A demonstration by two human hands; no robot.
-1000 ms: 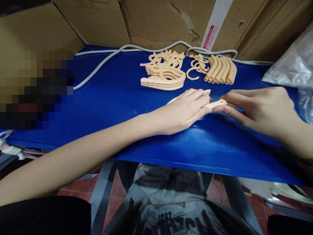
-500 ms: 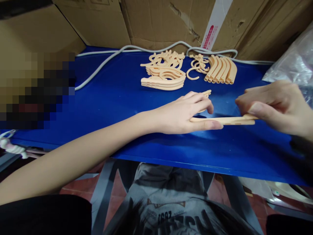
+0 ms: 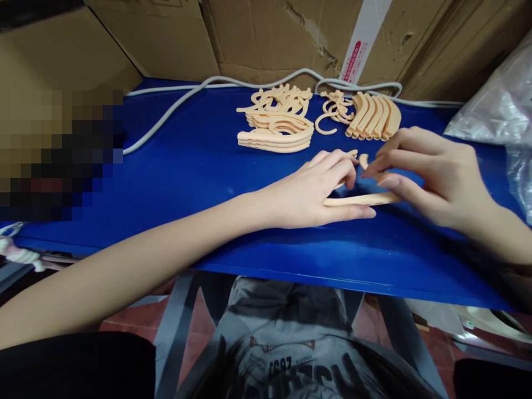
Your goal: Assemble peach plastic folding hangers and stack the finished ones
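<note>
My left hand (image 3: 322, 191) lies over a beige curved plastic piece (image 3: 361, 200) on the blue table, its thumb along the near side and its fingers curled on the far side. At the piece's right end is my right hand (image 3: 432, 177), palm down, fingers bent and thumb beside that end. A small beige curved tip (image 3: 363, 161) shows at its fingertips; whether the fingers pinch it is unclear. Behind my left hand lies a stack of beige hanger-like pieces (image 3: 276, 136). Further right are beige hooks (image 3: 338, 108) and a row of curved arms (image 3: 374, 117).
A white cable (image 3: 178, 105) runs along the back of the blue table (image 3: 166, 188). Cardboard boxes (image 3: 266, 39) stand behind it. Clear plastic bags (image 3: 494, 105) lie at the right, and a pixelated area covers the left.
My right hand has moved left and its fingers have loosened from a tight curl. A small beige tip now shows by its fingertips. My left hand has barely moved.
</note>
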